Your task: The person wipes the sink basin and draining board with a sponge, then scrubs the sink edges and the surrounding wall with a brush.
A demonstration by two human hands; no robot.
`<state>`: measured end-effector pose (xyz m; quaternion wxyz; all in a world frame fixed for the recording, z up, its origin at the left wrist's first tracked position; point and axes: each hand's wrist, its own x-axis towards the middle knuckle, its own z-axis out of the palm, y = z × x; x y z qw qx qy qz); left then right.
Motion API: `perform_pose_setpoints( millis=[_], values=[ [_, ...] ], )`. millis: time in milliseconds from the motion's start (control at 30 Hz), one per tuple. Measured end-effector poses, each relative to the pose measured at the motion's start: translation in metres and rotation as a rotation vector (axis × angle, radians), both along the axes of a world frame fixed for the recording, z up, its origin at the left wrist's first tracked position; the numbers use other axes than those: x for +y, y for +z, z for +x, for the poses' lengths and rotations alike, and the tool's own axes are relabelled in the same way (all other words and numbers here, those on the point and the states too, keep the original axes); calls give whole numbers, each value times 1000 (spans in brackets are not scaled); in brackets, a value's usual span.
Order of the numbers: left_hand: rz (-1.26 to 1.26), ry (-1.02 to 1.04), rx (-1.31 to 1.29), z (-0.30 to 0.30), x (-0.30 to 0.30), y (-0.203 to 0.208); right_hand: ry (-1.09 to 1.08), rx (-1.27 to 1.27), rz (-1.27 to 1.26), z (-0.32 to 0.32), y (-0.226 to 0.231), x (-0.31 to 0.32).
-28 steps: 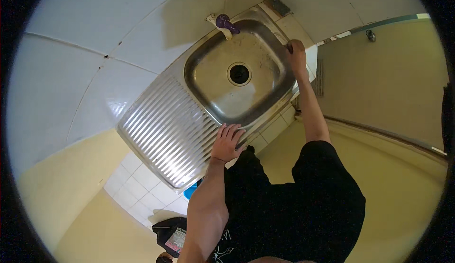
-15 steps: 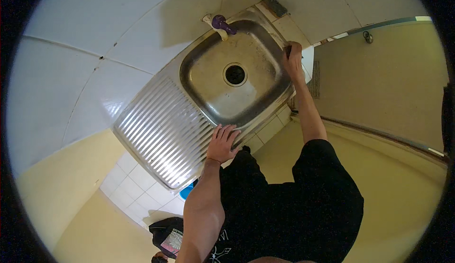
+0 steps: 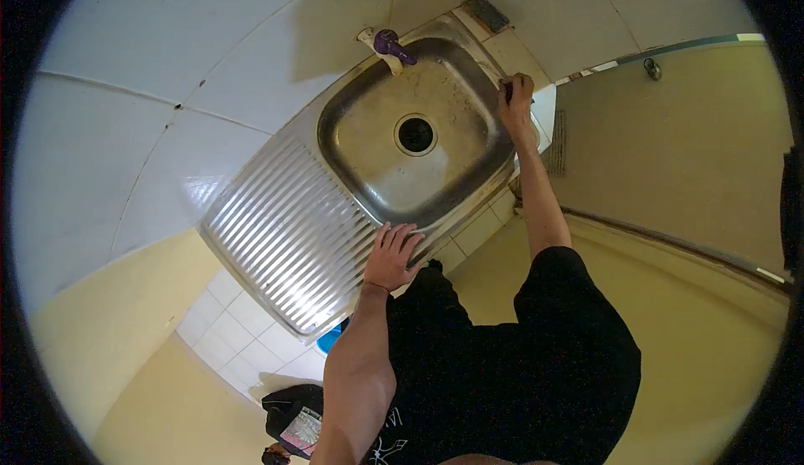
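A stainless-steel sink with a round dark drain lies before me, its bare bowl marked with small dark specks toward the right. My left hand rests on the front rim, fingers stretched out where the bowl meets the ribbed drainboard. At the right rim, my right hand is closed, fingers bent down against the metal. A small dark patch shows at its fingertips; what it is, I cannot make out. Over the far left of the bowl juts a tap with a purple handle.
A dark scrub pad sits at the far corner of the tiled ledge. White wall tiles rise behind the sink. A door stands to the right. Beneath the drainboard, part of a blue container shows beside a black bag-like thing.
My right hand has shifted very slightly left along the right rim, its fingers still bent. The left hand stays in place on the front rim.
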<state>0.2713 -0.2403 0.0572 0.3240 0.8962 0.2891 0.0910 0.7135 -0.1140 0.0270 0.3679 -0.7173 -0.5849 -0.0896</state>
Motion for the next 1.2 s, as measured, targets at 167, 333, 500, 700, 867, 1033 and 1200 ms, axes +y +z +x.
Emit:
perform_pose_setpoints(
  millis=[167, 333, 500, 700, 867, 1033, 1200],
  values=[
    [14, 12, 4, -3, 0, 0, -48, -2, 60, -9, -5, 8],
    [16, 0, 31, -3, -1, -2, -107, 79, 108, -8, -10, 9],
    [6, -8, 59, -2, 0, 1, -119, -4, 25, -4, -11, 21],
    [4, -1, 63, -5, -1, -4, -88, -14, 24, -11, -16, 16],
    [-19, -13, 59, -4, -2, -5, -133, -127, 149, -24, -5, 32],
    [3, -10, 49, -4, -3, -3, -197, -46, 21, -21, -12, 17],
    [-9, -14, 49, -5, -3, -3, -199, -60, 8, -17, -16, 26]
  ],
)
